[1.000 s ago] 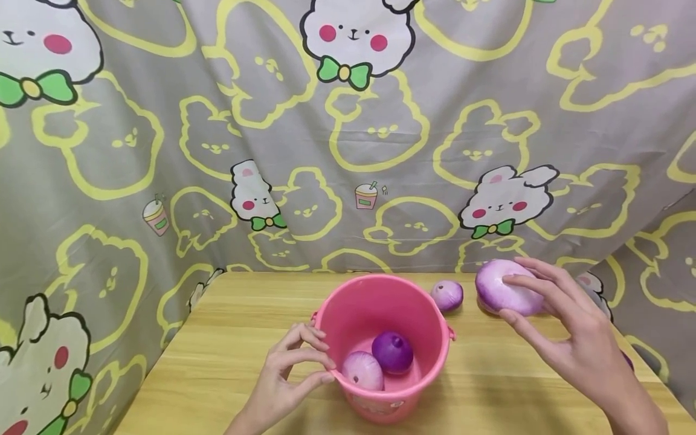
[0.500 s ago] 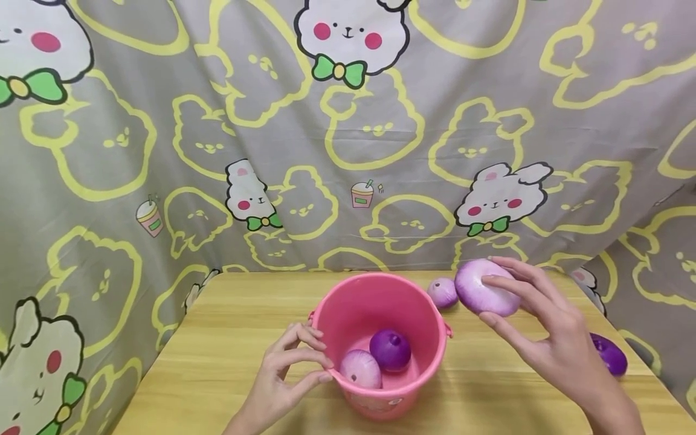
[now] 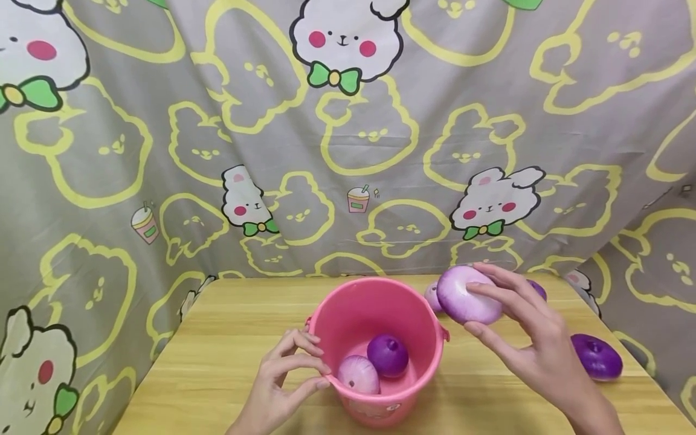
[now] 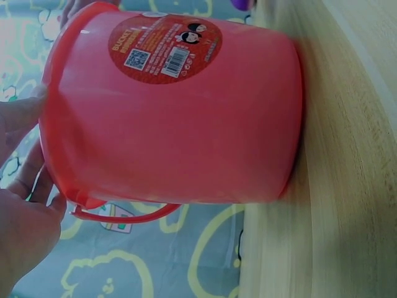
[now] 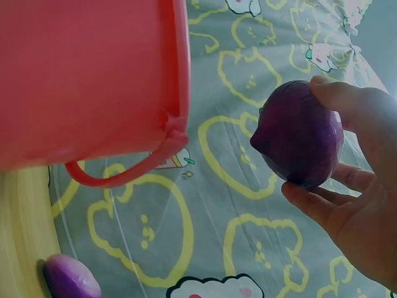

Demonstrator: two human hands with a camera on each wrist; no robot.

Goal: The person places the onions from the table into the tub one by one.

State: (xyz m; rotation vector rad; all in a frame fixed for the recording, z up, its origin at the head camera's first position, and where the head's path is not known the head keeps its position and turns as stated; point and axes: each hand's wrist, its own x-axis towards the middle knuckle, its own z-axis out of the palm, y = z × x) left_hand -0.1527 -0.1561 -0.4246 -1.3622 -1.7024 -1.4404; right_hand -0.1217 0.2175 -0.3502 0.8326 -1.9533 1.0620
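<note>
A pink bucket (image 3: 359, 308) stands upright on the table, with a light purple onion (image 3: 359, 376) and a dark purple onion (image 3: 388, 356) inside. My left hand (image 3: 288, 371) pinches the bucket's left rim between thumb and fingers; the left wrist view shows this grip at the rim of the bucket (image 4: 186, 136). To the right of the bucket, my right hand (image 3: 530, 338) holds a large purple onion (image 3: 462, 296) in the air, fingers on one side and thumb on the other. The right wrist view shows the darker, pointed end of this onion (image 5: 298, 133).
On the wooden table (image 3: 228, 338), a small light onion (image 3: 432, 297) sits behind the bucket, partly hidden. A dark onion (image 3: 596, 357) lies at the right, and another purple onion (image 3: 537, 289) shows behind my right hand. A patterned curtain (image 3: 304, 139) hangs along the back and sides.
My right hand has carried the onion leftward, closer to the bucket, uncovering the onions at the right. My left hand stays at the rim, and the bucket has not visibly moved on the table.
</note>
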